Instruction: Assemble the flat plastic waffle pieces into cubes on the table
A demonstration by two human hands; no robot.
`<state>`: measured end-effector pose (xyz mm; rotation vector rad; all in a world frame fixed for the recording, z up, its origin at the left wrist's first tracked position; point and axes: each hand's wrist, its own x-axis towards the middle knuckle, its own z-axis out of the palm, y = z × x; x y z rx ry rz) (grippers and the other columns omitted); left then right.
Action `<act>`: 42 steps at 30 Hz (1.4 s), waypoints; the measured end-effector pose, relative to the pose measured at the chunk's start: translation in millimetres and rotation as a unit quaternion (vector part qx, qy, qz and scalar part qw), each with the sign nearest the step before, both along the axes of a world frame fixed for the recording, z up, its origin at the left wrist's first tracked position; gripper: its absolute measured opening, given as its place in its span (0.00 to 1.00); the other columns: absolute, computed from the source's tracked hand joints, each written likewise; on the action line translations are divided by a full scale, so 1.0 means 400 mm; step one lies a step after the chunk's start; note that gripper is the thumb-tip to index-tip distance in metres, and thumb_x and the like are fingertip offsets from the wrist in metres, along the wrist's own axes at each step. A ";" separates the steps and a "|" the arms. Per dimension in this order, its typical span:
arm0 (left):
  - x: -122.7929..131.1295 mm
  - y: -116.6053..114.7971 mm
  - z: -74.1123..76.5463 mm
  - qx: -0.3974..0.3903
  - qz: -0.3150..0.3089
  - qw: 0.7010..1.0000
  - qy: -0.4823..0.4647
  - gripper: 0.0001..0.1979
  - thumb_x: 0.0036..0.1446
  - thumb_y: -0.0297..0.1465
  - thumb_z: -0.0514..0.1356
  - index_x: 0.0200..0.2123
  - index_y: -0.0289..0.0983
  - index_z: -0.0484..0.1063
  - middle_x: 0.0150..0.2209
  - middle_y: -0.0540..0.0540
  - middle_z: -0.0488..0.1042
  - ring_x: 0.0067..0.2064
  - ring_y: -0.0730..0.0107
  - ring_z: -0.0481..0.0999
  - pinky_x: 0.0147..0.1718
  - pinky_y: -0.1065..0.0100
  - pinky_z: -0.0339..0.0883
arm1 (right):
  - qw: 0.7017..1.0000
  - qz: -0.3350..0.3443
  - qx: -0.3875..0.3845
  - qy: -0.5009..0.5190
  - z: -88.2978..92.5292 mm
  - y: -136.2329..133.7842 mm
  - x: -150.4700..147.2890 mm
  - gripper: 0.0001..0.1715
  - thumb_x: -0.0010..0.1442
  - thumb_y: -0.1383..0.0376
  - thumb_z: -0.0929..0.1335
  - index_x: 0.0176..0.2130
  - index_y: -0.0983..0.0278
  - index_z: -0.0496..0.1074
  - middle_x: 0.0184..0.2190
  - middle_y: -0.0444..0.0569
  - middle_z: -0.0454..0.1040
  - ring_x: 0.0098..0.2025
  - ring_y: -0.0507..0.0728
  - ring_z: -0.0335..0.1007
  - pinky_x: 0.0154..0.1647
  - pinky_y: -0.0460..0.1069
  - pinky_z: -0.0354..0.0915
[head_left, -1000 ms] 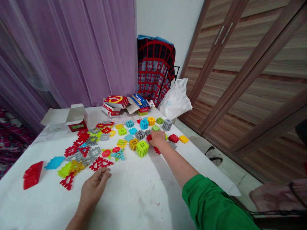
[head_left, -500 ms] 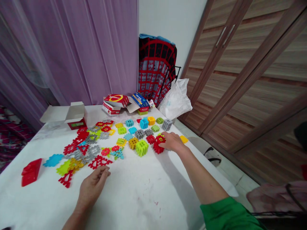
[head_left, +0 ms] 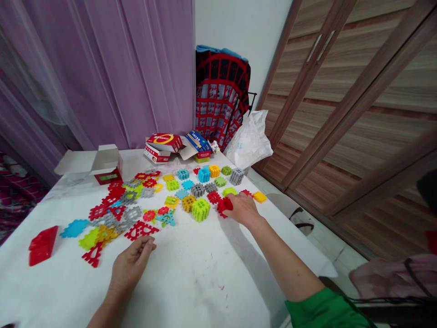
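My right hand [head_left: 243,208] is closed around a red toothed building block [head_left: 224,206], at the right end of the block group. Its fingers hide part of that block. Just behind the hand lie a lime-green piece [head_left: 229,192] and a red piece [head_left: 246,193]. To the left stands a lime-green block [head_left: 200,210], with a flat red piece [head_left: 214,197] between. My left hand [head_left: 131,262] rests on the table with its fingers curled in and nothing showing in them. Close to its fingertips are red triangular pieces [head_left: 140,230].
Loose flat pieces [head_left: 131,216] in several colours spread over the left of the white table [head_left: 191,282]. A red plastic piece [head_left: 43,246] lies far left. Opened boxes [head_left: 108,171] and a red carton [head_left: 164,143] stand behind. A white bag [head_left: 251,141] is at the back right.
My right hand has shifted slightly on the red block, and the green on top of it no longer shows. A red piece behind the hand has come into sight. My left hand stays put.
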<state>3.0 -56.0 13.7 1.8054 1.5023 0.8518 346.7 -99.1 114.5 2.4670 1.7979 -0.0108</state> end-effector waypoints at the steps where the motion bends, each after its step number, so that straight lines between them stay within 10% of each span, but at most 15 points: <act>1: 0.001 -0.001 0.001 -0.001 0.000 1.000 0.000 0.20 0.51 0.51 0.55 0.35 0.43 0.75 0.30 0.49 0.83 0.36 0.61 0.83 0.36 0.68 0.74 | 1.000 0.001 -0.001 0.000 -0.001 -0.001 0.001 0.23 0.56 0.52 0.69 0.48 0.60 0.72 0.41 0.55 0.77 0.50 0.65 0.67 0.44 0.53 0.56; 26: 0.001 0.001 0.006 -0.005 -0.002 1.000 0.006 0.19 0.50 0.50 0.55 0.34 0.44 0.75 0.30 0.50 0.83 0.36 0.62 0.83 0.35 0.68 0.74 | 0.999 -0.038 -0.003 -0.001 -0.021 0.006 -0.038 0.41 0.56 0.47 0.69 0.61 0.64 0.61 0.50 0.62 0.75 0.54 0.67 0.66 0.48 0.56 0.56; 42: -0.003 0.004 -0.009 0.001 -0.001 1.000 0.008 0.21 0.51 0.51 0.55 0.36 0.43 0.76 0.30 0.48 0.83 0.36 0.61 0.83 0.35 0.67 0.74 | 0.997 -0.071 0.003 -0.010 -0.028 0.016 -0.052 0.34 0.58 0.50 0.68 0.57 0.66 0.65 0.49 0.63 0.75 0.53 0.67 0.67 0.48 0.57 0.57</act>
